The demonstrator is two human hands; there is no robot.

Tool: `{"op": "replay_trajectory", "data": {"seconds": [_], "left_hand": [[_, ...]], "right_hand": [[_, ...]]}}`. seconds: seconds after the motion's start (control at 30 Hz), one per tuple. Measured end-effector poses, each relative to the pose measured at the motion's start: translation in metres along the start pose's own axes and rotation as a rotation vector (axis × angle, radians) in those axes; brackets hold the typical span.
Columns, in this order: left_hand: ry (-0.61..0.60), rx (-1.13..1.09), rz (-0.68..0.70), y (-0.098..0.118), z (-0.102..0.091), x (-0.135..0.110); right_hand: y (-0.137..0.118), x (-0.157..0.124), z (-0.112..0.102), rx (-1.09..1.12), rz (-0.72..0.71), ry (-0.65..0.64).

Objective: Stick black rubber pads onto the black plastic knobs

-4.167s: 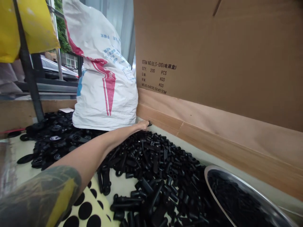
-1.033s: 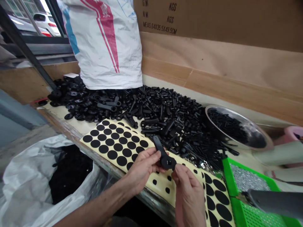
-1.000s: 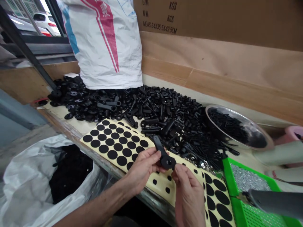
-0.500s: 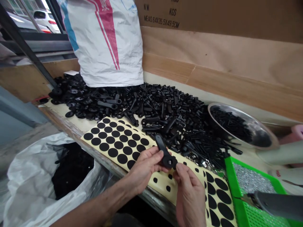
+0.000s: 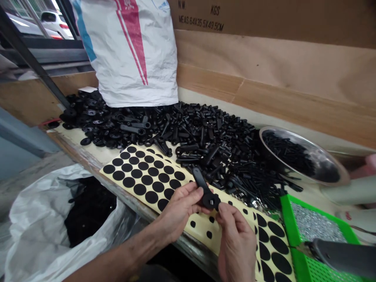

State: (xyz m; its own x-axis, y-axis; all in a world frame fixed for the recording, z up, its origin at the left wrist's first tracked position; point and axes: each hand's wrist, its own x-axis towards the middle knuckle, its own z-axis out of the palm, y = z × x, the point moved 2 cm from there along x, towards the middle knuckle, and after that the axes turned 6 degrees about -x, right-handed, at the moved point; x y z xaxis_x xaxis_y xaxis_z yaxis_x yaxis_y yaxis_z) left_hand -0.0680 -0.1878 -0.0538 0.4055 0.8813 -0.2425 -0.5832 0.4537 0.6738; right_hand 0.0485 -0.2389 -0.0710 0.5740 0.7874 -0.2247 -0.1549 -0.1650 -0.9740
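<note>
My left hand (image 5: 179, 209) grips the arm of a black plastic clamping lever (image 5: 204, 190), whose round head points down and to the right. My right hand (image 5: 236, 246) is just below it, with fingertips pinched together at the rim of the head. Whether those fingertips hold something small is hidden. Both hands are above a cream backing sheet of black adhesive dots (image 5: 199, 229), and some spots on the sheet are bare of large dots. Behind the sheet lies a large pile of black plastic parts (image 5: 211, 145).
A steel bowl (image 5: 293, 135) of black parts stands at the right, beside a green tray (image 5: 296, 231) of small silver pieces. A white plastic bag (image 5: 38, 231) of black parts sits below the bench edge at left. A white woven sack (image 5: 129, 51) and cardboard box (image 5: 264, 15) stand behind.
My arm no longer reaches toward the back wall. Both hands now hold the lever at the front, above the dot sheet. Over the last second, the lever has tilted slightly and the view has shifted a little.
</note>
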Motion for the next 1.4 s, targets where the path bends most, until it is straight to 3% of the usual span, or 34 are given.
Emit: {"op": "replay_trajectory", "data": {"seconds": [0.37, 1.1, 1.4], "left_hand": [[0.007, -0.057, 0.011, -0.007, -0.001, 0.001], [0.030, -0.077, 0.035, -0.017, 0.001, 0.008], [-0.001, -0.009, 0.068, -0.013, 0.006, 0.005]], "right_hand": [[0.001, -0.001, -0.001, -0.053, -0.101, 0.015], [0.006, 0.005, 0.000, 0.007, -0.071, -0.008], [0.001, 0.005, -0.002, -0.075, -0.113, 0.038]]}}
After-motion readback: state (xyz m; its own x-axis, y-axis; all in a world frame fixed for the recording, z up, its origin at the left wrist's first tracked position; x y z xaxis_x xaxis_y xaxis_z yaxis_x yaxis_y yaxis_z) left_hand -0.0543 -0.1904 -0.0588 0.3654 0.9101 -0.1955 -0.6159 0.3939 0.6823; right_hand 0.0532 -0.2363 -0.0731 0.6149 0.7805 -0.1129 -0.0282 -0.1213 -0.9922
